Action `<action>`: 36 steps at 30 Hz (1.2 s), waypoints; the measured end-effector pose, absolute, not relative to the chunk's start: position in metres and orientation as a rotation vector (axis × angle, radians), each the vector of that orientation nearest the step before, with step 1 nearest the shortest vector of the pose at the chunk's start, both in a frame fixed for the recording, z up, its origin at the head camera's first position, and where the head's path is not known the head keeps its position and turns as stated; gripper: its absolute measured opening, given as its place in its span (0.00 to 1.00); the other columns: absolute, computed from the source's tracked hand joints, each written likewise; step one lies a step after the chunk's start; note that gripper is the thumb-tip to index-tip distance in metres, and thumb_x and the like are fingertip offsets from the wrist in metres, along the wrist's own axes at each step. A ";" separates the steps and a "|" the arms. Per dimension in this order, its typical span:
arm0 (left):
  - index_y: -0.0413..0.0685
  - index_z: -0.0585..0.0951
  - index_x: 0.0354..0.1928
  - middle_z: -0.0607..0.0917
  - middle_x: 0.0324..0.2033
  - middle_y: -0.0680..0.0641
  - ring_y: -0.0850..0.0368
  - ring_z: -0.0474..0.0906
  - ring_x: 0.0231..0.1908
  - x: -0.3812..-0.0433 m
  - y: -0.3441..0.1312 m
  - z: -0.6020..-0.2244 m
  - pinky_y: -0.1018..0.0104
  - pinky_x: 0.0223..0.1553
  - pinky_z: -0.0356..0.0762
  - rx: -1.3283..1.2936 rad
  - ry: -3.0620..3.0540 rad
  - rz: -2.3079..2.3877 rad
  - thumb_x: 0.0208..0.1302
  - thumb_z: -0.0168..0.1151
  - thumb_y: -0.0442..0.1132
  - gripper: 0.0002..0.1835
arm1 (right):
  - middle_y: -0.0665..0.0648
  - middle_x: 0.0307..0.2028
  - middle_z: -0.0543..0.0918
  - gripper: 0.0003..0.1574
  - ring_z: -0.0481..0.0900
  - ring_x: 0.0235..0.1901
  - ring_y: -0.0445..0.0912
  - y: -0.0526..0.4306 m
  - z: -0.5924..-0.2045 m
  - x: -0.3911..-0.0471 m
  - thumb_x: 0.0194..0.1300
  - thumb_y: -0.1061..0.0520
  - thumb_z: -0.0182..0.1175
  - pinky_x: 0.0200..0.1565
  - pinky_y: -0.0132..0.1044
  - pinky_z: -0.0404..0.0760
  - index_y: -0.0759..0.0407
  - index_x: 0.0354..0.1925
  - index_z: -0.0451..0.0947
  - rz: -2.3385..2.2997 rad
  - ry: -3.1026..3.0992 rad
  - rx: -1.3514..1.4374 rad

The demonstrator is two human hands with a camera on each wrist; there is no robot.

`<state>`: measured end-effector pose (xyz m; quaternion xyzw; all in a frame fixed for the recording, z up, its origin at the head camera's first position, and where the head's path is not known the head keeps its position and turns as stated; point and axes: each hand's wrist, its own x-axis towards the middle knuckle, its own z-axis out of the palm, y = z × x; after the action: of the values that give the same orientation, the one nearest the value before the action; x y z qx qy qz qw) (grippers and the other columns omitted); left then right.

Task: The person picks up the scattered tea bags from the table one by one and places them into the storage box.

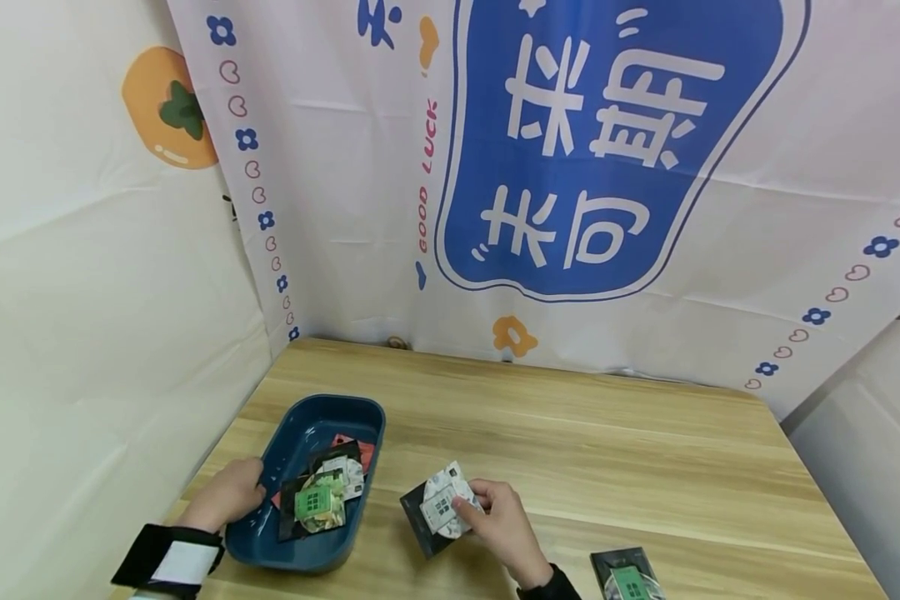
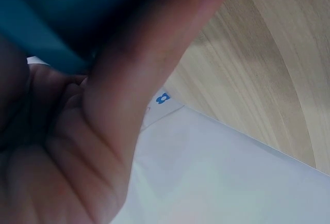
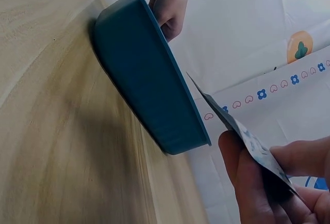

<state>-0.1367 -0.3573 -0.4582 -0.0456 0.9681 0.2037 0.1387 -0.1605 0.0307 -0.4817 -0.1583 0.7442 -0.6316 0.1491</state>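
A dark blue plastic tray [image 1: 356, 408] stands at the left of the table. My left hand [image 1: 228, 493] grips its left rim, fingers over the edge; the left wrist view shows the hand close up against the blue wall. Several flat packets lie inside: one black with a green label [image 1: 317, 503], one black and white [image 1: 351, 471], and a red one [image 1: 367, 454] partly covered. Right of the tray, my right hand [image 1: 498, 525] pinches a black-and-white packet [image 1: 438, 507] between thumb and fingers. In the right wrist view this packet [image 3: 252, 146] is seen nearly edge-on, raised off the table.
Another black packet with a green label [image 1: 630, 575] lies on the wooden table [image 1: 570, 433] at the near right, cut off by the frame. White printed cloth [image 1: 360, 167] hangs behind the table, with pale cloth [image 1: 82, 292] along the left side.
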 end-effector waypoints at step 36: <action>0.24 0.75 0.39 0.78 0.26 0.40 0.52 0.72 0.26 -0.136 -0.355 -0.455 0.56 0.27 0.77 -0.119 2.799 0.580 0.59 0.53 0.26 0.09 | 0.68 0.30 0.87 0.11 0.85 0.28 0.48 0.014 -0.467 -0.157 0.61 0.65 0.60 0.34 0.57 0.82 0.71 0.41 0.81 -1.814 2.162 -0.500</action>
<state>-0.1357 -0.3553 -0.4547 -0.0412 0.9687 0.2007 0.1400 -0.1575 0.0139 -0.4669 -0.1729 0.7473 -0.6268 0.1373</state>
